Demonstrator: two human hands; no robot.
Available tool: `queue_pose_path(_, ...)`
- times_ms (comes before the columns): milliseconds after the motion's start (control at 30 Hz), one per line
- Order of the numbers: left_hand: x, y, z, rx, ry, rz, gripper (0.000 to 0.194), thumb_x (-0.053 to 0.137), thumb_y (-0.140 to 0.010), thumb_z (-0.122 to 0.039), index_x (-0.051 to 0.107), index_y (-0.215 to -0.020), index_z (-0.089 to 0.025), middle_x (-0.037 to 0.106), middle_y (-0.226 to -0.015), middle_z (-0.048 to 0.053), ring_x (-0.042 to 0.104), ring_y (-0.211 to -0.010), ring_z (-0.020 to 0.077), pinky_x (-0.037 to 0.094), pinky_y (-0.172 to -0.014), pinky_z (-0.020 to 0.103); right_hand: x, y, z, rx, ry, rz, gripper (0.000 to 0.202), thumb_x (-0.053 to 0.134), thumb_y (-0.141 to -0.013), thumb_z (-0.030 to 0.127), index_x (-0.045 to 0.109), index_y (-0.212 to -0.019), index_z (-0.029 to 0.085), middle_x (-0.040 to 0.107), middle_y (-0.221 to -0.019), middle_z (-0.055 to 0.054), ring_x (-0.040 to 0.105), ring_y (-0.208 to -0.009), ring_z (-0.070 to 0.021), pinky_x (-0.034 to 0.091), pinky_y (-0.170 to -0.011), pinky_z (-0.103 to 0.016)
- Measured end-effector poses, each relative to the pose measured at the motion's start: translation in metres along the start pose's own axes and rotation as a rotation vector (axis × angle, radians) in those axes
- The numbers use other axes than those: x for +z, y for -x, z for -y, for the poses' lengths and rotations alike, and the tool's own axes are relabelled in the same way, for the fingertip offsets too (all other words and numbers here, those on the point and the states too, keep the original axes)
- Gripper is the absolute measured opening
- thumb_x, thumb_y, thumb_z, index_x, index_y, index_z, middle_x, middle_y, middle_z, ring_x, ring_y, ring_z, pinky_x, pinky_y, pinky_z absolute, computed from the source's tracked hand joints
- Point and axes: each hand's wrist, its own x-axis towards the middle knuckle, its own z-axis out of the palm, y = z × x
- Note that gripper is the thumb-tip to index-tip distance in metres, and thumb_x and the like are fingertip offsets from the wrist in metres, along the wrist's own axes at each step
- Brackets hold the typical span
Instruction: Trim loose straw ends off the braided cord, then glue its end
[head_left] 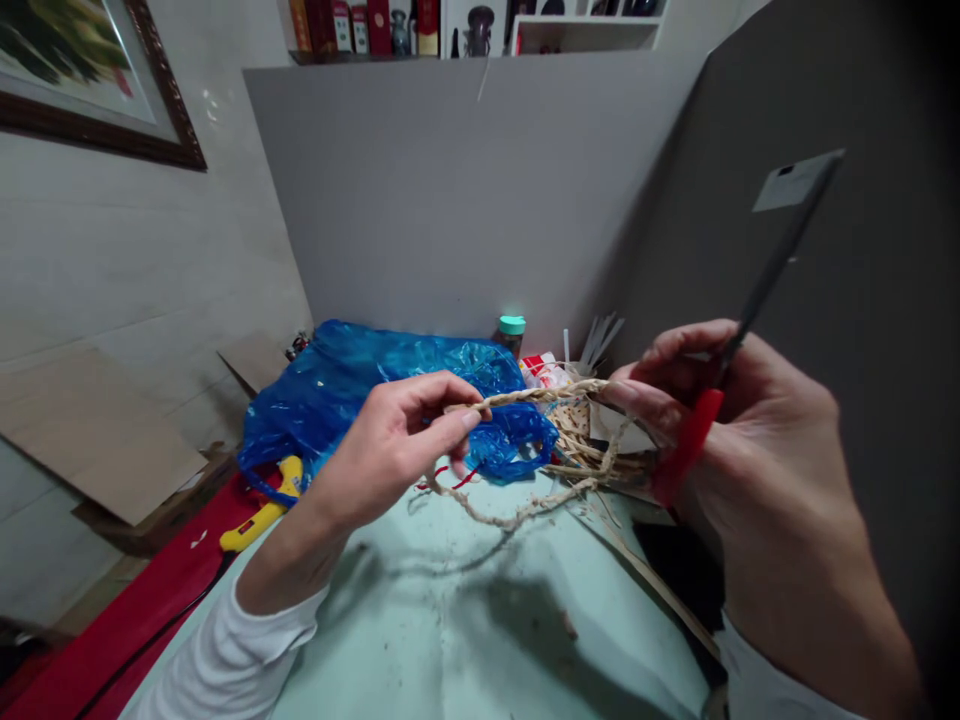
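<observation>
We've got the tan braided-fibre cord (544,394) looping in front of the crumpled blue plastic bag (375,365); left hand (409,435) pinches it tight, right hand (757,420) pinches it too, gripping red-handled metal scissors (688,448).

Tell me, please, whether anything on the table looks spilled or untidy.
Yes, slightly untidy: small brown bits lie scattered on the pale green table, below the braided cord, like crumbs of debris. Loose straw beyond the cord sticks out unevenly. Nothing looks clearly broken.
</observation>
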Motion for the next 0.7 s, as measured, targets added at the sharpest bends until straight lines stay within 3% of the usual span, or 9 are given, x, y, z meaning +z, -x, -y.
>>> queue_pose_path(100, -0.010, 0.013, -0.014, 0.062, -0.022, -0.083, 0.010, 0.066, -0.087, -0.027, 0.071, -0.084, -0.019, 0.057, -0.065, -0.002, 0.042, -0.049, 0.0065, 0.033, -0.042, 0.018, 0.005, 0.002, 0.001, 0.046, -0.074, 0.106, 0.024, 0.084, -0.070, 0.024, 0.062, -0.081, 0.023, 0.065, -0.074, 0.001, 0.059, -0.058, -0.0100, 0.047, -0.049, -0.020)
queue_pose_path(267, -0.015, 0.028, -0.029, 0.149, -0.115, -0.263, 0.010, 0.071, -0.081, -0.026, 0.074, -0.074, -0.019, 0.048, -0.055, -0.003, 0.035, -0.048, 0.0077, 0.023, -0.042, 0.022, 0.015, 0.005, 0.004, 0.148, -0.288, 0.237, 0.018, 0.081, -0.069, 0.018, 0.064, -0.076, 0.022, 0.060, -0.075, 0.003, 0.058, -0.055, -0.0082, 0.044, -0.044, -0.017)
queue_pose_path(400, -0.015, 0.024, -0.023, 0.154, -0.179, -0.181, 0.011, 0.075, -0.078, -0.029, 0.076, -0.086, -0.021, 0.060, -0.067, 0.001, 0.045, -0.055, 0.0111, 0.030, -0.046, 0.024, 0.014, 0.003, 0.000, 0.220, -0.231, 0.239, 0.025, 0.085, -0.065, 0.024, 0.065, -0.078, 0.021, 0.061, -0.074, 0.002, 0.057, -0.058, -0.0087, 0.045, -0.047, -0.017)
queue_pose_path(500, -0.015, 0.017, -0.016, 0.171, -0.289, -0.213, 0.008, 0.071, -0.084, -0.027, 0.074, -0.081, -0.020, 0.065, -0.074, 0.002, 0.049, -0.061, 0.0114, 0.034, -0.050, 0.023, 0.014, -0.001, -0.004, 0.264, -0.193, 0.280, 0.033, 0.089, -0.060, 0.030, 0.063, -0.079, 0.021, 0.059, -0.067, 0.003, 0.054, -0.056, -0.0087, 0.045, -0.048, -0.018)
queue_pose_path(600, -0.016, 0.012, -0.013, 0.129, -0.306, -0.218, 0.013, 0.067, -0.087, -0.026, 0.072, -0.077, -0.019, 0.060, -0.066, -0.001, 0.046, -0.058, 0.0087, 0.033, -0.050, 0.021, 0.017, -0.003, -0.009, 0.239, -0.145, 0.295, 0.035, 0.089, -0.058, 0.034, 0.064, -0.079, 0.022, 0.061, -0.073, 0.002, 0.057, -0.063, -0.0103, 0.050, -0.055, -0.020)
queue_pose_path(700, -0.018, 0.009, -0.010, 0.060, -0.185, -0.129, 0.015, 0.065, -0.087, -0.025, 0.071, -0.077, -0.017, 0.049, -0.056, -0.005, 0.036, -0.049, 0.0050, 0.026, -0.044, 0.019, 0.019, -0.003, -0.012, 0.179, -0.039, 0.345, 0.031, 0.086, -0.065, 0.038, 0.064, -0.080, 0.022, 0.064, -0.082, 0.000, 0.063, -0.070, -0.0132, 0.056, -0.066, -0.024)
